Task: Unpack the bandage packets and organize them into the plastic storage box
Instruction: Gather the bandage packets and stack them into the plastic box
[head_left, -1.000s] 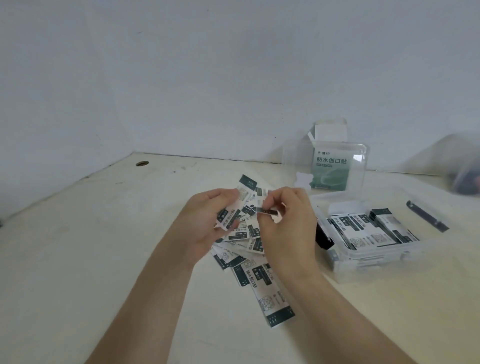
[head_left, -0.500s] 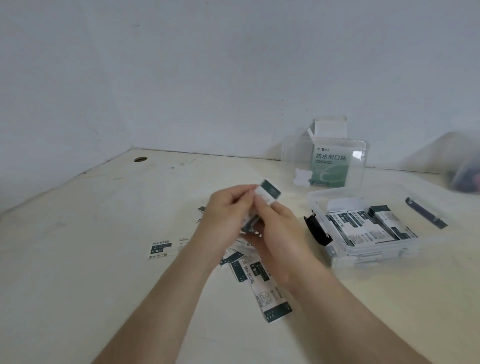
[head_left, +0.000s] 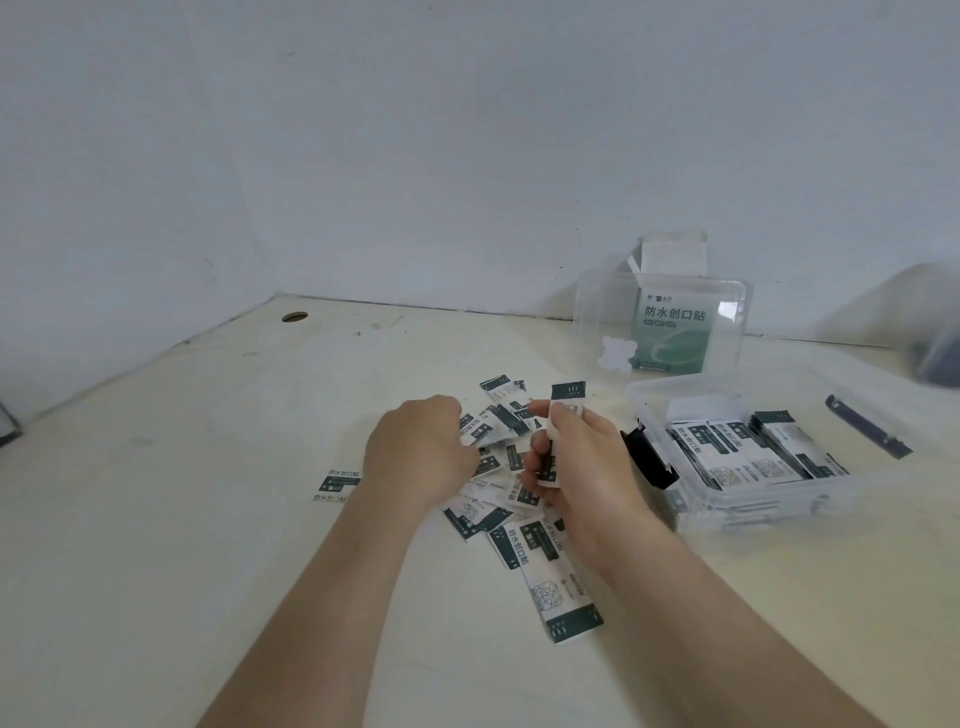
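**Desk:** What is being gripped?

**Caption:** A thin stack of bandage packets (head_left: 568, 400) is pinched upright between the thumb and curled fingers of the right hand (head_left: 587, 467). Its dark green end is shown above the thumb.

**Desk:** And the other hand?

**Caption:** The left hand (head_left: 415, 457) is seen just left of that grip, knuckles up, with the fingers curled down into the loose pile (head_left: 493, 499) of packets. The fingertips are hidden, so it cannot be told whether a packet is gripped there.

**Desk:** Where is the rest of the stock?

**Caption:** The pile is spread on the table (head_left: 156, 545), beneath and between both hands. A long packet (head_left: 553, 577) is laid below the grip, alongside the right wrist. One stray packet (head_left: 337, 483) is seen apart, beyond the left hand.

**Desk:** And the box?

**Caption:** The clear plastic storage box (head_left: 753, 509) is placed just right of the grip. Its lid (head_left: 602, 312) is raised and its black latch (head_left: 649, 460) is turned toward the right hand. The stored packets (head_left: 748, 452) are stacked in rows inside. A green cardboard carton (head_left: 675, 332), flap open, is seen through the lid, beyond the grip. A dark strip (head_left: 867, 426) is laid on the table past the box's right side.
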